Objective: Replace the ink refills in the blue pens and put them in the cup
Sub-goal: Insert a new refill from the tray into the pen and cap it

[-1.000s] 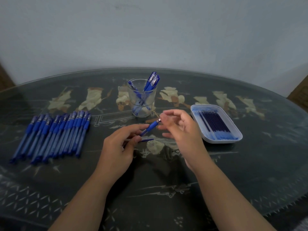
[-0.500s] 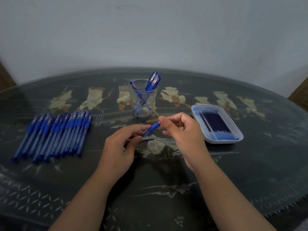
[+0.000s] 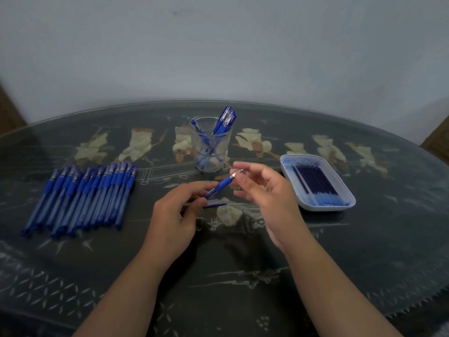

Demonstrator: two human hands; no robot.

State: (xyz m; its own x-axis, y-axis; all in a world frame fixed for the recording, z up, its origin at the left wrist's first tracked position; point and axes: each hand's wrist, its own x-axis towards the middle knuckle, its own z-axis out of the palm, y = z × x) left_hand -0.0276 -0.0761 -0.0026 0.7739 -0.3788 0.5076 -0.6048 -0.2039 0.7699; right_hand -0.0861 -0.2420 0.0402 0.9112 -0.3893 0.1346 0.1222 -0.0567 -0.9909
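My left hand [image 3: 178, 215] grips a blue pen [image 3: 220, 186] by its barrel, metal tip pointing up and right. A thin dark blue refill [image 3: 216, 205] sticks out from under the same hand's fingers. My right hand [image 3: 266, 190] hovers at the pen's tip with fingers spread, the tip showing between forefinger and thumb, not pinched. The clear cup [image 3: 202, 164] stands just beyond, with several blue pens [image 3: 224, 121] leaning in it.
A row of several blue pens [image 3: 82, 195] lies at the left of the dark glass-topped table [image 3: 243, 276]. A white tray [image 3: 325, 207] of dark blue refills [image 3: 313, 181] sits to the right of my right hand. A pale wall rises behind the table.
My right hand's fingers, pinched on the pen's tip before, have let go and spread apart. The pen's metal tip now shows. My left hand holds the pen in almost the same place.
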